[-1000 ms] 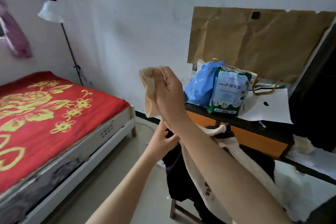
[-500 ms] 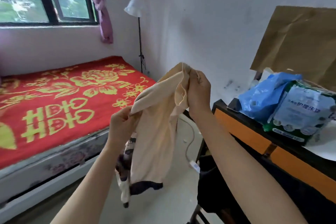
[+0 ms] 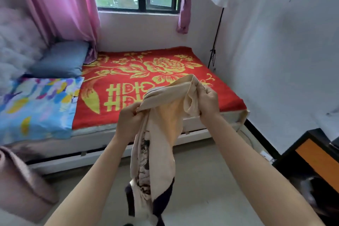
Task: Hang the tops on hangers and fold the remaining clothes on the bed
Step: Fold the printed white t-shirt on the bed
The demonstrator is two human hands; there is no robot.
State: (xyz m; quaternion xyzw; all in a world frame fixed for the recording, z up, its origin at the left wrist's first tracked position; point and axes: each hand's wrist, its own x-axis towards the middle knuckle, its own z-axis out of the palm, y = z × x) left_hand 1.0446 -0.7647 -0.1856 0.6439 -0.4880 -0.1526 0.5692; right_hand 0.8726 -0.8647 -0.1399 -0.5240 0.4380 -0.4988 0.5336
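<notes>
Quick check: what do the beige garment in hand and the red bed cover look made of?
Beige garment: thin, soft knit, probably cotton jersey, matte; it drapes limply and bunches where the left hand and right hand grip it. Red cover: thicker blanket, seemingly woven or towelling, matte, lying flat with a yellow floral pattern; fibre unclear.

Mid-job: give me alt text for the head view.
The left hand and right hand grip a beige garment by its upper edge, the rest hanging toward the floor. Behind it stands a bed with a red-and-gold cover.
</notes>
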